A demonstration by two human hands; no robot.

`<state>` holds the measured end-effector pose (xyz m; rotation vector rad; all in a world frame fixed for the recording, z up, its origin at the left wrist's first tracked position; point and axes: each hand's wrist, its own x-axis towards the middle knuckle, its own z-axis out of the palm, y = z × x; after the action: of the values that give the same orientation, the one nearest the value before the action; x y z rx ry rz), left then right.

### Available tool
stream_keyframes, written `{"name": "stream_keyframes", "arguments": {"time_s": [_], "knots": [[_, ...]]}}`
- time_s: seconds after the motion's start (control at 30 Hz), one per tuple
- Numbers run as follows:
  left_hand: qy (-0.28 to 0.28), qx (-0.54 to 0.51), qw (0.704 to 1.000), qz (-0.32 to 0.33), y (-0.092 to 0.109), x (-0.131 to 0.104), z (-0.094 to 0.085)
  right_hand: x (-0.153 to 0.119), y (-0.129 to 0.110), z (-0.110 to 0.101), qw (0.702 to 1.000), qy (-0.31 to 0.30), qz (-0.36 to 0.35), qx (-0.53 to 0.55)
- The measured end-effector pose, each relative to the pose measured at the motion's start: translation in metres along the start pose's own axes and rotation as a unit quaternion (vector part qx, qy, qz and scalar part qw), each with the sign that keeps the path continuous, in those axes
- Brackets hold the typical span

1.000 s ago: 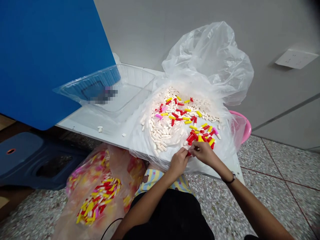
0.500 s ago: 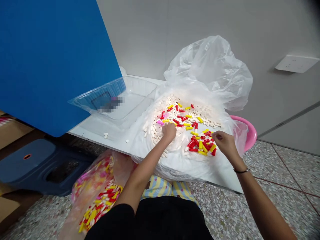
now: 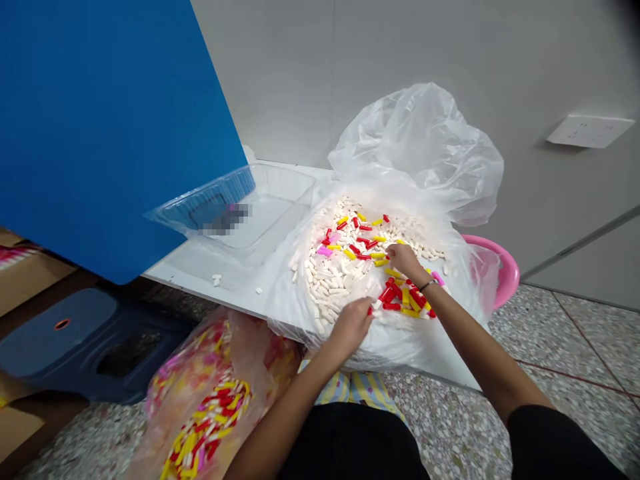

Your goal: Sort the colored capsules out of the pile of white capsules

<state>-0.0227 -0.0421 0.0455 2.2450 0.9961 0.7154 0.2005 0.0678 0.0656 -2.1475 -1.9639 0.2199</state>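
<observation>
My left hand [image 3: 353,323] is closed, low at the near side of the spread plastic bag [image 3: 295,300], with a small red cap [image 3: 370,311] showing at its fingertips. Farther in, my right hand [image 3: 406,263] has its fingers pinched together among red and yellow caps; what they hold is too small to make out. Between the hands lies a pile of red and yellow caps with white ends [image 3: 407,297]. Small white plugs [image 3: 333,280] are heaped to the left, with loose coloured caps and a pink piece [image 3: 325,251] among them.
A clear plastic tray [image 3: 270,230] stands at the table's left. Below hangs a bag of finished-looking coloured pieces [image 3: 220,420], beside a dark blue stool [image 3: 55,313]. A pink basin [image 3: 507,273] sits right of the table [image 3: 235,293]. A grey wall [image 3: 280,73] rises behind.
My left hand has drawn back toward me and right, from the white heap to the pile's near edge. My right hand has moved left and away from me, over the loose caps.
</observation>
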Motion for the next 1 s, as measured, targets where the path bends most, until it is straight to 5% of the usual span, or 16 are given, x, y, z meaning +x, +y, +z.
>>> {"name": "stream_keyframes", "arguments": {"time_s": [0.1, 0.2, 0.5, 0.6, 0.77, 0.9, 1.0], "knots": [[-0.045, -0.011, 0.998, -0.036, 0.005, -0.024, 0.023, 0.025, -0.010, 0.008, 0.999, -0.039, 0.017, -0.007], [-0.033, -0.028, 0.997, -0.066, 0.005, -0.032, 0.036, 0.035, -0.013, 0.013, 0.997, -0.070, 0.019, -0.003], [-0.002, -0.027, 0.999, -0.040, 0.008, -0.024, 0.037, 0.010, -0.006, 0.004, 0.996, -0.036, 0.007, 0.080], [0.001, -0.024, 0.999, -0.048, 0.005, -0.023, 0.040, -0.011, -0.006, -0.016, 0.992, -0.018, -0.004, 0.128], [0.017, -0.045, 0.998, -0.050, 0.001, -0.025, 0.043, -0.083, -0.017, -0.041, 0.953, -0.117, -0.103, 0.261], [0.013, 0.006, 0.999, -0.042, 0.003, -0.025, 0.044, -0.133, -0.027, -0.037, 0.950, -0.150, -0.156, 0.224], [-0.004, 0.053, 0.999, -0.007, 0.004, -0.025, 0.046, -0.145, -0.030, -0.028, 0.950, -0.159, -0.154, 0.221]]}}
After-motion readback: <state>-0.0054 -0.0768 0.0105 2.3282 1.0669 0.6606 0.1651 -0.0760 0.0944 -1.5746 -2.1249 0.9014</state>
